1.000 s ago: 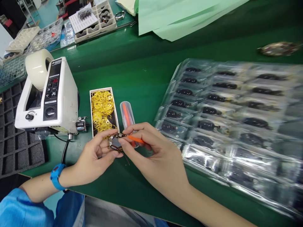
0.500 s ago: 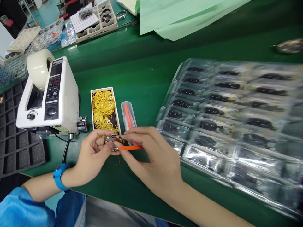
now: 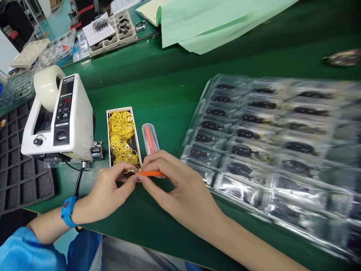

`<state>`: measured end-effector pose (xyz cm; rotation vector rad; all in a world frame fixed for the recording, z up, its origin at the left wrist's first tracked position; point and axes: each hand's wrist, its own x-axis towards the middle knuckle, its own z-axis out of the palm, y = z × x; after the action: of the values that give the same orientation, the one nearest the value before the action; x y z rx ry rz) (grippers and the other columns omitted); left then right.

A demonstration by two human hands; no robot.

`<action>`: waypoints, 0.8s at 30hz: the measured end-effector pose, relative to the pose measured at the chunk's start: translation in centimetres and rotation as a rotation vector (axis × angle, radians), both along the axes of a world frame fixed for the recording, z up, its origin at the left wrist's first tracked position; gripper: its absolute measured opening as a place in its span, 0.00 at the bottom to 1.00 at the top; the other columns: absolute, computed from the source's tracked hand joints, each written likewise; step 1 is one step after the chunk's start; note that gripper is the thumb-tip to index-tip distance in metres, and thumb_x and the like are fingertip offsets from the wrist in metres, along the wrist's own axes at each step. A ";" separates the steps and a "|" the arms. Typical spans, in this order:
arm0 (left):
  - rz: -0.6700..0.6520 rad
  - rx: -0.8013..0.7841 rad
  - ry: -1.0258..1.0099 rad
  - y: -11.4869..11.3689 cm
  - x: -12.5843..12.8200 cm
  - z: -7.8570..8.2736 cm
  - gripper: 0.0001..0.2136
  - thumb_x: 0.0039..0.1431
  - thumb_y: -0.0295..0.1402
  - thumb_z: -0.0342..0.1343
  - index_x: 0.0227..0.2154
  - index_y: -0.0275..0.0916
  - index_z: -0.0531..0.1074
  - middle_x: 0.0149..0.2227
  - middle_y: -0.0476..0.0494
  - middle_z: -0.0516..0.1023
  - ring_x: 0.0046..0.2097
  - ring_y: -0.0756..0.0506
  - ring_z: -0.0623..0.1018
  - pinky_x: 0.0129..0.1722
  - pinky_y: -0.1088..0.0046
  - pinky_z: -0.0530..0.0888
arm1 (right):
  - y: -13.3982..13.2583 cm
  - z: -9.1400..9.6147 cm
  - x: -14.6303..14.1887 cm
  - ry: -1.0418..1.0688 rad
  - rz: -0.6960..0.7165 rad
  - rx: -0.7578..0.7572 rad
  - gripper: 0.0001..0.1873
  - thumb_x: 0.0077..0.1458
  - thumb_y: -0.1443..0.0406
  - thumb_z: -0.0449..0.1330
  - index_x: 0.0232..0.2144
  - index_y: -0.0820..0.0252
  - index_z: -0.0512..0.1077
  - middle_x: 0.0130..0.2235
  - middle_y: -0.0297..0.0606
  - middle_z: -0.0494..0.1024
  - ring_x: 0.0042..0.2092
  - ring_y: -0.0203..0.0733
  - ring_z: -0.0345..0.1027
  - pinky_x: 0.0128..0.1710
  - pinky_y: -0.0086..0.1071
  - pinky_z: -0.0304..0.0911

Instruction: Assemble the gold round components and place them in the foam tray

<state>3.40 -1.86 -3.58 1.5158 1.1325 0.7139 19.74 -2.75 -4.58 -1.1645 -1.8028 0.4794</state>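
Note:
My left hand (image 3: 108,192), with a blue band at the wrist, pinches a small shiny oval part (image 3: 130,172) that is mostly hidden by the fingers. My right hand (image 3: 180,186) is closed on a thin orange stick (image 3: 151,173), its tip against or very near the part's right edge. Just beyond the hands lies a narrow white-rimmed box (image 3: 136,137) of tangled yellow ring-shaped pieces (image 3: 121,126). Beside it, a clear plastic case (image 3: 154,132) has something orange inside, its near end covered by my right hand.
A white tape dispenser (image 3: 75,124) with a tape roll stands at left, over a dark foam tray (image 3: 25,184). Clear pocketed sheets (image 3: 208,150) with dark oval parts fill the right. Green sheets (image 3: 214,22) lie at the back. Another shiny part (image 3: 344,58) rests far right.
The oval part has been tilted, so its face shows less and it looks edge-on. The thin wire hanging below it no longer shows. The view has shifted slightly.

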 end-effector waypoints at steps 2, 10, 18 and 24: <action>-0.016 0.201 0.087 0.3 -0.3 0.6 0.03 0.56 0.25 0.55 0.32 0.37 0.74 0.32 0.46 0.75 0.35 0.48 0.74 0.36 0.73 0.71 | -0.5 -0.1 0.1 -0.101 -0.040 0.207 0.05 0.58 0.71 0.57 0.33 0.57 0.68 0.31 0.39 0.76 0.32 0.39 0.72 0.26 0.30 0.66; 0.109 -0.272 -0.189 0.6 0.3 1.1 0.09 0.47 0.30 0.62 0.24 0.37 0.65 0.23 0.51 0.72 0.25 0.52 0.72 0.25 0.78 0.67 | -2.1 -0.2 0.1 -0.366 -0.030 0.658 0.08 0.57 0.75 0.58 0.34 0.60 0.75 0.26 0.37 0.79 0.22 0.35 0.65 0.20 0.32 0.57; 0.137 -0.462 -0.387 -0.3 0.7 0.8 0.17 0.49 0.41 0.66 0.35 0.37 0.68 0.23 0.52 0.76 0.24 0.51 0.78 0.26 0.76 0.76 | -0.4 -0.1 0.0 -0.315 -0.154 0.481 0.07 0.56 0.74 0.60 0.36 0.59 0.70 0.32 0.43 0.82 0.25 0.39 0.67 0.23 0.31 0.63; 0.170 -0.276 -0.252 -1.2 0.8 0.2 0.17 0.54 0.36 0.61 0.46 0.35 0.76 0.27 0.45 0.80 0.30 0.48 0.79 0.35 0.71 0.79 | -0.8 -0.5 -0.1 -0.281 -0.128 0.427 0.11 0.56 0.75 0.58 0.40 0.58 0.71 0.32 0.39 0.82 0.26 0.40 0.71 0.25 0.31 0.65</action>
<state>4.23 -3.03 -3.41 1.0751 1.1241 0.8030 19.59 -3.56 -5.10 -1.0708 -1.9287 -0.1502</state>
